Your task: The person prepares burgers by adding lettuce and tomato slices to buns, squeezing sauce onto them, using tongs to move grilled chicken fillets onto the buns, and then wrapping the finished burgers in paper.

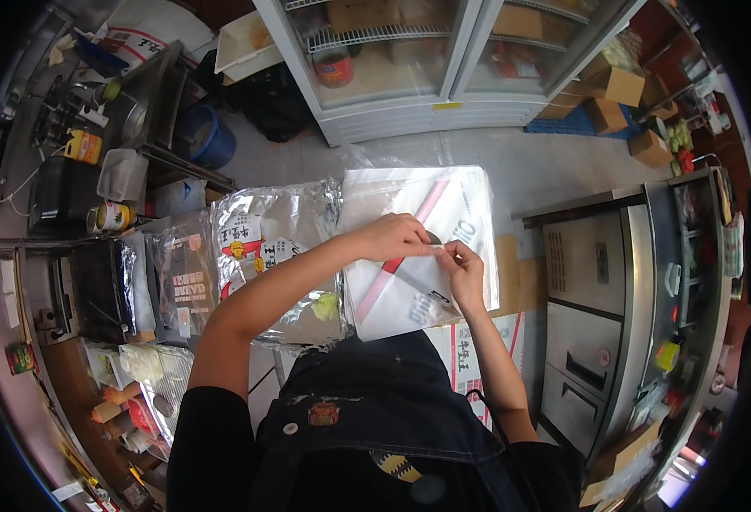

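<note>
A stack of white printed paper sheets point(375, 192) with a red diagonal stripe lies in front of me. Over its middle, my left hand point(396, 238) has its fingers bent, with the fingertips pinching a small part of what looks like the top sheet or thin wrap. My right hand point(461, 269) meets it from the right, its thumb and forefinger pinched at the same spot, close to the left fingertips. What exactly lies between the fingers is too small to tell. Left of the stack is a foil-covered surface point(298, 214) with printed wrappers and a piece of lettuce point(325, 306).
A glass-door fridge point(413, 118) stands beyond the stack. At the left are a blue bucket point(206, 137), a clear plastic container point(121, 175) and a yellow-labelled can point(114, 216). A steel refrigerated counter point(583, 275) is at the right, and a printed cardboard box point(461, 352) sits below the stack.
</note>
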The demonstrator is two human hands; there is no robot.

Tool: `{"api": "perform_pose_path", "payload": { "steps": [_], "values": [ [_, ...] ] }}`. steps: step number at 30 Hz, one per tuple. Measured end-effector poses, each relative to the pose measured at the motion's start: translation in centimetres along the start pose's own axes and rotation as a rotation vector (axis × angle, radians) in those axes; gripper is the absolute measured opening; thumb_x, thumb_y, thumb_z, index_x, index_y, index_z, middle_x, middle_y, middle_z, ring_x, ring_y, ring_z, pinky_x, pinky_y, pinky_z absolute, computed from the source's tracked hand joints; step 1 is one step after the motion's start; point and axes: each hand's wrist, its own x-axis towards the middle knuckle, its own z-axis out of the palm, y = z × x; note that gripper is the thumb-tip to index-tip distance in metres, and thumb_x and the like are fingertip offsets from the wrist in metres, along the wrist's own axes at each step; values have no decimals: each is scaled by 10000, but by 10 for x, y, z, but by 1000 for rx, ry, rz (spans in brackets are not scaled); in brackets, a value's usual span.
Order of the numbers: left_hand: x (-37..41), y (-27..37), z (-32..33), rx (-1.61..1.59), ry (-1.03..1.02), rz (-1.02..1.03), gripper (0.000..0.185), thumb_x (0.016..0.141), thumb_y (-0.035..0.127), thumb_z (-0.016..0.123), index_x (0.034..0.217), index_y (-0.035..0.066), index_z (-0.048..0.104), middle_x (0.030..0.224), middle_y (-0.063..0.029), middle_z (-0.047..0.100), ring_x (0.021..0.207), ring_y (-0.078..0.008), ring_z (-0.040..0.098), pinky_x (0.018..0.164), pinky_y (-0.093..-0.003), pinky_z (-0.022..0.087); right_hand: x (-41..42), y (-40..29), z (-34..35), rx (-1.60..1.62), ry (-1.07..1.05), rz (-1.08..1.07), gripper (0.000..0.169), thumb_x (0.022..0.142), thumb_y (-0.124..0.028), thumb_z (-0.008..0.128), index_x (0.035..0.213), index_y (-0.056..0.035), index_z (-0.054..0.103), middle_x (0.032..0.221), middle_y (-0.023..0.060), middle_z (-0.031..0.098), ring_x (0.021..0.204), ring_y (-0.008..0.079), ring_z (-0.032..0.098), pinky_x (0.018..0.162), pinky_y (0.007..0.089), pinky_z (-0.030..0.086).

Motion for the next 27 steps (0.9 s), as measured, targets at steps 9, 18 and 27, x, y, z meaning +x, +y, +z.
{"api": "perform_pose_path", "payload": {
  "steps": [9, 18, 27],
  "values": [
    [28, -20, 2, 128, 160, -238, 321, 798, 303, 662, 686, 16, 570, 599, -157, 541, 549, -254, 525, 559, -374, 412, -22, -26, 32, -934, 87, -820, 553, 702, -169, 695, 1177, 16, 479, 1029, 137, 519, 983, 283, 520, 848, 371, 403],
    [55, -26, -4, 423, 547, -236, 220, 780, 181, 666, 949, 58, 597, 924, -140, 614, 860, -299, 591, 744, -370, 458, 42, -37, 16, -1083, -248, -492, 646, 572, -216, 810, 1134, -84, 518, 970, 140, 595, 823, 335, 616, 713, 416, 493],
    [3, -18, 90, -1091, 868, -615, 460, 795, 218, 708, 1138, -5, 498, 1019, -87, 597, 917, -173, 580, 786, -313, 455, 76, -36, 8, -522, -512, -120, 876, 512, -353, 843, 1247, -13, 509, 1015, 169, 662, 958, 262, 636, 845, 338, 484]
  ]
}}
